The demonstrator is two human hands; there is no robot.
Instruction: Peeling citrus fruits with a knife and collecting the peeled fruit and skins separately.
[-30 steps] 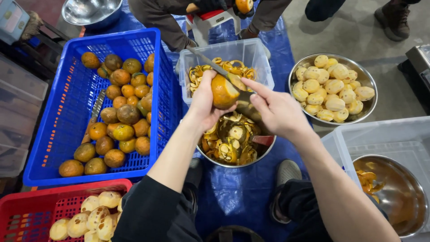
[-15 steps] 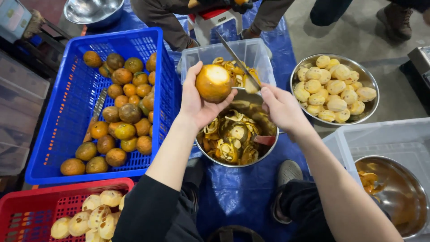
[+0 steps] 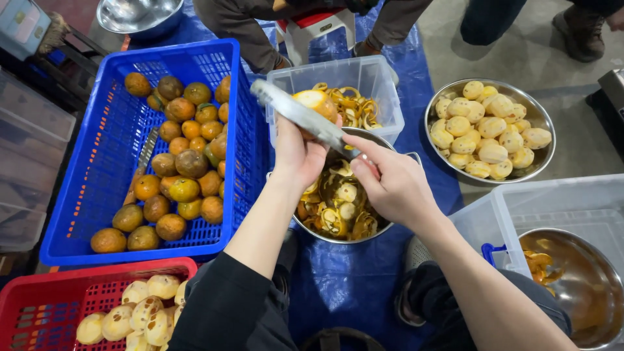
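floor setup here: blue tarp [image 3: 351, 286] spread over grey concrete, containers sitting all around me. i'm looking straight down at both hands working over a steel bowl of peels [image 3: 338, 208].

left hand [image 3: 299, 153] is wrapping around an orange fruit [image 3: 316, 104], fingers closed under and behind it, so the fruit is sitting at the top of the palm, above the thumb. it's partly peeled, orange skin showing on top. the fruit is hovering above the far rim of the peel bowl, just in front of a clear plastic tub [image 3: 338, 84] that's holding curly peel strips.

right hand [image 3: 390, 182] is gripping the handle end of a long knife [image 3: 299, 117], fingers curled shut on it. the blade is running up and left from that hand, crossing right over the fruit and touching it, tip ending near the blue crate [image 3: 97, 162].

that blue crate, on my left, is holding unpeeled orange-brown fruit. a red crate [image 3: 39, 305] at bottom left is holding pale peeled ones. a steel bowl of peeled fruit [image 3: 491, 130] is sitting to the right, well apart from the hands. another clear tub [image 3: 572, 201] at lower right is holding a steel bowl with a few peel scraps.

someone else's legs and a red-and-white stool [image 3: 318, 26] are showing at the top edge.
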